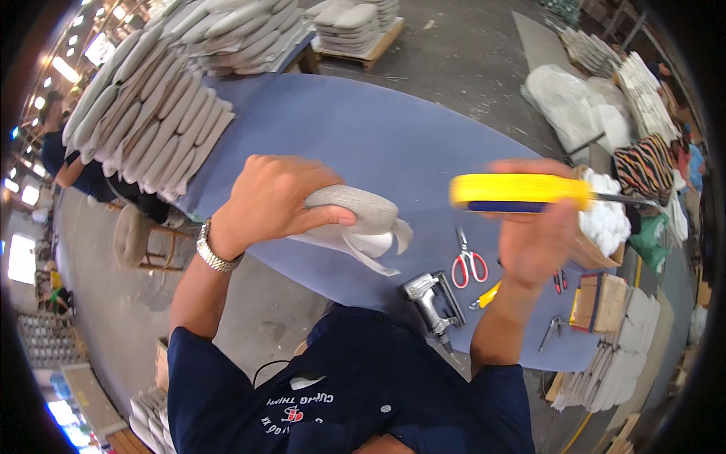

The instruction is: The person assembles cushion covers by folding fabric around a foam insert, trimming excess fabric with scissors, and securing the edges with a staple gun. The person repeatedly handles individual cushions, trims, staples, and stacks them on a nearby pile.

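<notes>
1. Head view, nearest first: dark navy shirt (355, 393) fills the bottom centre; both forearms rise from it.
2. Left hand (276, 200): fingers curled over the top of a grey fabric-covered pad (355, 208), thumb clamped along its near side. Firm grasp, pad lifted clear of the blue table (363, 129). Metal wristwatch (214, 252) on that wrist.
3. Pad location: mid-frame, in the air above the table's near edge, just left of centre. Loose white fabric flaps (370, 250) hang from its underside, untrimmed or unfixed, cannot tell which.
4. Right hand (533, 234): closed around a yellow-and-blue tool (522, 191) with a thin metal tip pointing right. Motion-blurred; exact tool type unclear. It sits well apart from the pad.
5. On the table between the hands and near the body: silver staple gun (431, 295), red-handled scissors (467, 261), a yellow-handled tool (486, 295), pliers (552, 329).
6. Right side: box of white stuffing (605, 219), stack of cut boards (601, 303).
7. Far left: big stacks of finished grey pads (151, 113).
8. Step judged: cover-finishing on one pad, with the loose flaps next to be dealt with.
9. Next move calls for: bringing tool to the pad underside, pad turned flaps-up, left grip held steady, tip kept off the thumb.
</notes>
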`<action>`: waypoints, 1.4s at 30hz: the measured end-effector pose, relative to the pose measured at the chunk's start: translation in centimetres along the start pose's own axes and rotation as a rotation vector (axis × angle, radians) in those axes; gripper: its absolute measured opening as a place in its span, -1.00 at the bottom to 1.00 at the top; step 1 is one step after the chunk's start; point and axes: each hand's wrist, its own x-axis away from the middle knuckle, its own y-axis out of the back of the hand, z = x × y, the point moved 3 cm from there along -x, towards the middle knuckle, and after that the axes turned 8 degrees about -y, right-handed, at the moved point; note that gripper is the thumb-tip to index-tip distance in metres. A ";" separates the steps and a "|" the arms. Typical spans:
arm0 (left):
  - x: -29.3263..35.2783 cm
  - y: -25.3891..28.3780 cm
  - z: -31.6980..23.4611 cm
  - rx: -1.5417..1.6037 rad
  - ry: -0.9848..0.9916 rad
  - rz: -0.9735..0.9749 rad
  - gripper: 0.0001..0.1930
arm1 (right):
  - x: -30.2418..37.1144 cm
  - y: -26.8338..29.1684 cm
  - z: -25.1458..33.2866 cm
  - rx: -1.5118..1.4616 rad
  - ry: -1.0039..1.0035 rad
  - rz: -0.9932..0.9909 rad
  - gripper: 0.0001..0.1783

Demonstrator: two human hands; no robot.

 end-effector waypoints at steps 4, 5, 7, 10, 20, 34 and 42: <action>0.0 -0.8 0.7 -0.047 0.018 0.036 -0.44 | 0.8 -0.8 -3.9 0.255 -0.044 0.117 -0.43; 0.0 -0.5 0.5 -0.042 0.010 0.032 -0.41 | 1.8 0.3 -6.4 0.352 -0.027 0.055 -0.40; 0.5 -0.3 0.3 -0.057 0.005 -0.007 -0.38 | 3.0 0.4 -7.8 0.306 -0.091 -0.033 -0.36; 0.0 -0.5 -0.2 -0.021 0.014 0.046 -0.35 | 2.4 1.3 -2.9 0.157 -0.065 -0.265 -0.32; -0.9 -2.2 -0.7 -0.102 -0.092 -0.207 -0.38 | 3.0 6.4 -7.7 0.280 -0.148 -0.135 -0.46; -0.3 -2.0 3.3 -0.084 -0.066 -0.377 -0.50 | 30.6 26.8 -14.0 1.137 -0.747 -0.821 -0.24; -3.2 -2.4 -0.3 0.085 -0.304 -0.353 -0.55 | 11.2 16.4 -13.2 0.458 -0.422 -0.368 -0.29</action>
